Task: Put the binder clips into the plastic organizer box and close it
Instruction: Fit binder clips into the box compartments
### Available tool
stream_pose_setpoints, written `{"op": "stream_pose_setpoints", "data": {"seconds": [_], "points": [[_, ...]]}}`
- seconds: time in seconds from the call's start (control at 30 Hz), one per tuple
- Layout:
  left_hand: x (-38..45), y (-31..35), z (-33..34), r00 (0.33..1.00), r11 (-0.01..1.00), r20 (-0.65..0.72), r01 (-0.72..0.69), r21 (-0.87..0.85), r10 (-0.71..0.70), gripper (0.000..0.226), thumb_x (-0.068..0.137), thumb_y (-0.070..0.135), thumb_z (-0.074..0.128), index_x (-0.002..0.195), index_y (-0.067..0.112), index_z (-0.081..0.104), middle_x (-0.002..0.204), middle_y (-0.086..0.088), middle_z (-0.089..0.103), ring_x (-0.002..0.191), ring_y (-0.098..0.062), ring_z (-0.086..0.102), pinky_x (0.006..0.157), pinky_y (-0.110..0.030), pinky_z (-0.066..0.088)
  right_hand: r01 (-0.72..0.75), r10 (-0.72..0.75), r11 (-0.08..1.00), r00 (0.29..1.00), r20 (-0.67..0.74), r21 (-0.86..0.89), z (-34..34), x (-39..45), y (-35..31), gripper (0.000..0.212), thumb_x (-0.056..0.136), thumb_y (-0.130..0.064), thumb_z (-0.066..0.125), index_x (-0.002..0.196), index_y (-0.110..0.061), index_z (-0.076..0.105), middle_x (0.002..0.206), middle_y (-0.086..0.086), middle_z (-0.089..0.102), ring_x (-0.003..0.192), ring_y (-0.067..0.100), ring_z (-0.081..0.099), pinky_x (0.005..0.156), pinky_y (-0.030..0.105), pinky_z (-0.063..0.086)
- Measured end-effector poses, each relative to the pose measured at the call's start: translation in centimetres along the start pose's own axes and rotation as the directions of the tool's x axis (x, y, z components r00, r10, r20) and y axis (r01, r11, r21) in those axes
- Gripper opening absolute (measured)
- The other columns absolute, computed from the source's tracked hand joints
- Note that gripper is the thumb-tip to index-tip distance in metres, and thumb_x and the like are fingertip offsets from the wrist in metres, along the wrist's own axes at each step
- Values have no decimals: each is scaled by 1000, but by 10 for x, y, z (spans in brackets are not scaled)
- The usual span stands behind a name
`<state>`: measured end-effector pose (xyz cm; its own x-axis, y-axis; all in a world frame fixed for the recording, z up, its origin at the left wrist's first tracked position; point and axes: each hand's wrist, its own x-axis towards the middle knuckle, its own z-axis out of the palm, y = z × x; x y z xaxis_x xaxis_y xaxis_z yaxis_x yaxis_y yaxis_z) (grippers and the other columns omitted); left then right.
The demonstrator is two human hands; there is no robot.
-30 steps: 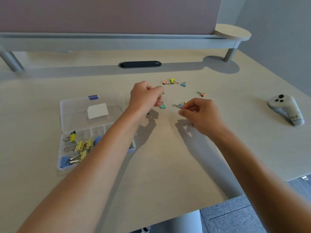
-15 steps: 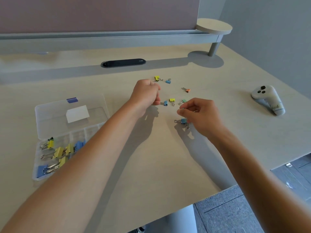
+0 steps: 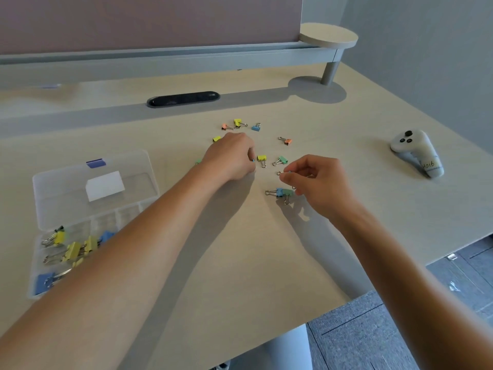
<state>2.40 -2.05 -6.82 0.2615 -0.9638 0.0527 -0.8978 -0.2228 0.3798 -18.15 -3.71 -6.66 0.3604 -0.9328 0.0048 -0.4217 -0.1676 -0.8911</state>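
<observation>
Several small coloured binder clips lie scattered mid-desk, among them a yellow clip [image 3: 262, 158] and a green clip [image 3: 282, 159]. My left hand [image 3: 230, 158] rests knuckles-up on the desk among them, fingers curled round a small blue clip whose edge shows at the fingertips. My right hand [image 3: 317, 180] pinches a small clip by its wire handle, with a blue-and-green pair of clips [image 3: 282, 193] just under its fingers. The clear plastic organizer box [image 3: 48, 182] lies open at the left, its lid flat behind it. Larger yellow and blue clips [image 3: 72, 251] sit in its compartments.
A white handheld controller [image 3: 416, 153] lies at the right of the desk. A dark cable slot [image 3: 183, 99] sits at the back, under a grey partition rail with a round shelf [image 3: 328, 38]. The desk's front edge runs diagonally at the lower right.
The view has shifted a little. My left hand has dropped from above the desk onto the clips. My right hand has lifted slightly, leaving the blue-and-green pair on the desk.
</observation>
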Motion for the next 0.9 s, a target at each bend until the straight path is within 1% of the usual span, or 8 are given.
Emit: {"op": "stream_pose_setpoints", "data": {"seconds": [0.1,0.2,0.23,0.3,0.4,0.6,0.77,0.9], "points": [[-5,2,-2,999,999,-38,-30,-22,30,5,83,20,67,87,19,71,88,4,57,94,-22,59,73,-34,46,-32,32,998,999,3,53,1,-1,2,9,82,-17,84,86,-14,76,68,-2,72,57,10,65,60,28,54],[-14,15,-8,986,956,-140,51,-288,-95,18,85,21,63,86,3,70,90,-12,69,85,-27,62,73,-39,50,-46,48,984,999,-13,170,1,-3,-1,9,82,-9,84,87,-9,76,71,4,75,62,14,69,63,29,59],[-18,20,-12,972,898,-157,89,-431,-172,21,86,20,61,88,0,68,91,-14,71,77,-24,61,69,-36,50,-41,47,981,999,-28,190,0,-4,-2,9,82,-10,84,87,-9,76,73,4,76,61,11,67,58,24,56],[-29,31,-17,944,709,-124,138,-692,-305,21,85,22,58,85,1,61,88,-12,73,58,-12,52,59,-30,41,-35,48,978,997,-61,206,0,-6,-5,8,82,-12,84,85,-12,77,71,-1,76,56,5,63,49,18,48],[-49,39,-18,907,427,-3,195,-883,-421,11,85,22,55,79,14,55,75,-3,70,51,-11,41,55,-26,35,-53,71,963,996,-57,263,1,-9,-10,7,83,-9,83,87,-10,76,68,-1,73,58,8,62,55,20,51],[-99,38,-20,863,161,151,256,-953,-481,21,93,18,46,90,11,65,69,-2,57,48,-14,36,43,-21,28,-74,64,932,997,39,355,12,-27,-17,14,90,0,74,104,-3,76,83,11,76,73,21,74,73,29,61],[-146,32,-30,858,-122,275,247,-961,-434,26,94,14,37,91,7,63,64,-4,50,46,-15,34,47,-25,23,-77,44,919,995,93,386,31,-45,-31,14,92,4,70,104,0,75,86,16,76,76,25,77,75,29,62],[-182,22,-34,861,-235,262,173,-957,-436,26,95,16,38,87,7,61,62,-5,48,46,-16,33,43,-24,24,-65,5,932,986,166,358,51,-58,-45,14,91,1,72,105,0,74,91,17,79,81,27,78,74,30,64]]}}
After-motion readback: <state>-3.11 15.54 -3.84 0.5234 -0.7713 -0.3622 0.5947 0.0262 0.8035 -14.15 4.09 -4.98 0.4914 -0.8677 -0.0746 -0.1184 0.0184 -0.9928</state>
